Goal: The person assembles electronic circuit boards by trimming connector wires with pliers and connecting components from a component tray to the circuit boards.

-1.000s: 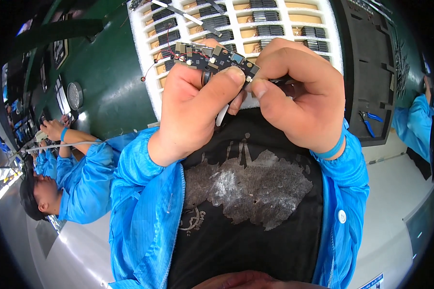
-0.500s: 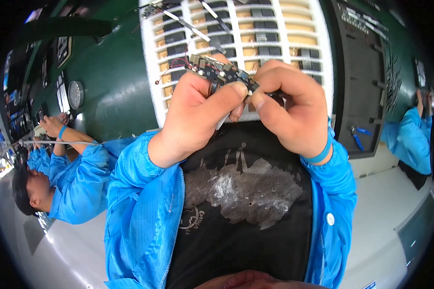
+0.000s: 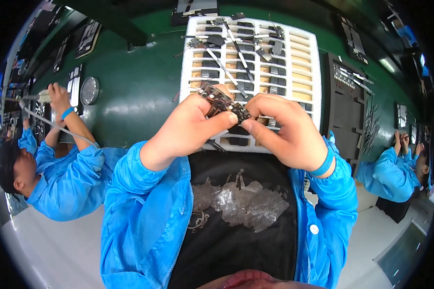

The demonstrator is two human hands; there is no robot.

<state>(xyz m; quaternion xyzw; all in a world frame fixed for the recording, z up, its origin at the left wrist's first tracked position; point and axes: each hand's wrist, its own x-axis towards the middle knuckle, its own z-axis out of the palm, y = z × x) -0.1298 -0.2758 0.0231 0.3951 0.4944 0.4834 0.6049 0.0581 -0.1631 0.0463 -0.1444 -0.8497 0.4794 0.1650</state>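
Between my two hands is a small dark circuit board, held up over the near edge of a white foam tray. My left hand grips the board with the thumb pressed on its face and the fingers behind it. At the board's right end, my right hand pinches the corner between thumb and forefinger. Whatever lies under those fingertips is hidden. The tray's slots hold rows of small black parts, with several thin strip cables lying across the top.
A black tray with slim parts stands right of the foam tray. On the green bench a round metal dish sits to the left. One co-worker in blue works at the left, another at the far right.
The view has shifted, so more of the foam tray and bench shows. My hands keep hold of the circuit board, which now tilts more steeply. The left co-worker's hand has risen.
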